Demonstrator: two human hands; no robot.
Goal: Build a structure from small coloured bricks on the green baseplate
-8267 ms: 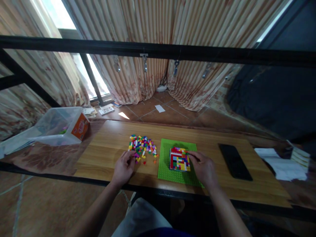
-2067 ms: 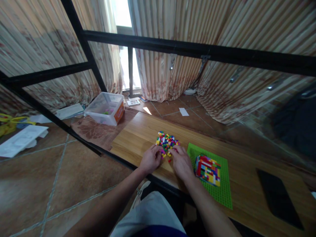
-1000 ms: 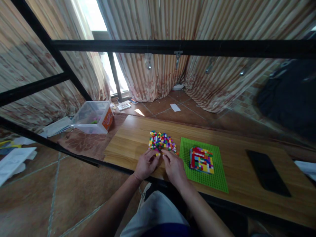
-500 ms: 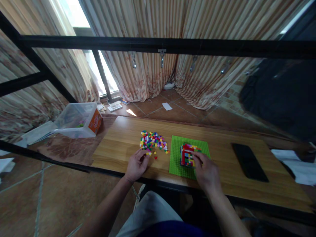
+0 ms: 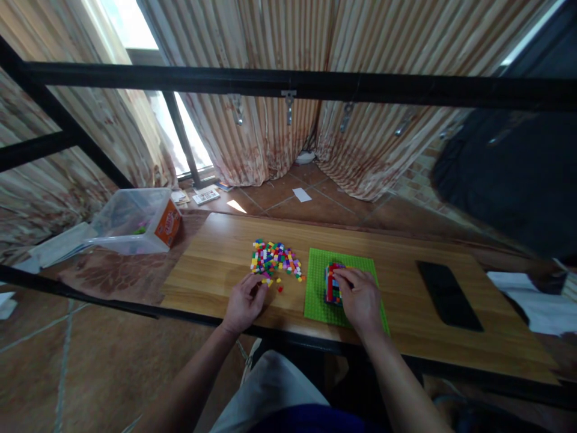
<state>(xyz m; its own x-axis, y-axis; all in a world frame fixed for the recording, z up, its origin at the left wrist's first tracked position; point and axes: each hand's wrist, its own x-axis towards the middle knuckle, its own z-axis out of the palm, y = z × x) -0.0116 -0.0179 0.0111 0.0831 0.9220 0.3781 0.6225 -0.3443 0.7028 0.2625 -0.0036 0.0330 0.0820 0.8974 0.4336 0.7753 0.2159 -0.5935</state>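
A small walled structure of coloured toy bricks [image 5: 330, 288] stands on a green studded baseplate [image 5: 314, 300]. My right hand [image 5: 362, 300] covers its right part, thumb and forefinger pinched at the red top row on a small brick that the fingers mostly hide. Left of the plate lies a pile of loose toy bricks [image 5: 276, 257] in many colours. At the pile's near edge my left hand [image 5: 244, 304] rests with curled fingers, thumb and forefinger close together beside some yellow pieces; what they hold is too small to make out. One red brick [image 5: 280, 289] lies apart in front of the pile.
A black phone-like slab [image 5: 449, 296] lies on the wooden table [image 5: 198, 264] at the right. Beyond the left end stands a clear plastic bin [image 5: 130, 222] with an orange label. A black metal bar [image 5: 202, 78] with hanging clips crosses above. White papers [image 5: 532, 300] lie at the far right.
My right hand has moved left and slightly away from me over the brick structure, onto its red top row. My left hand stays by the pile. The whole view has shifted slightly.
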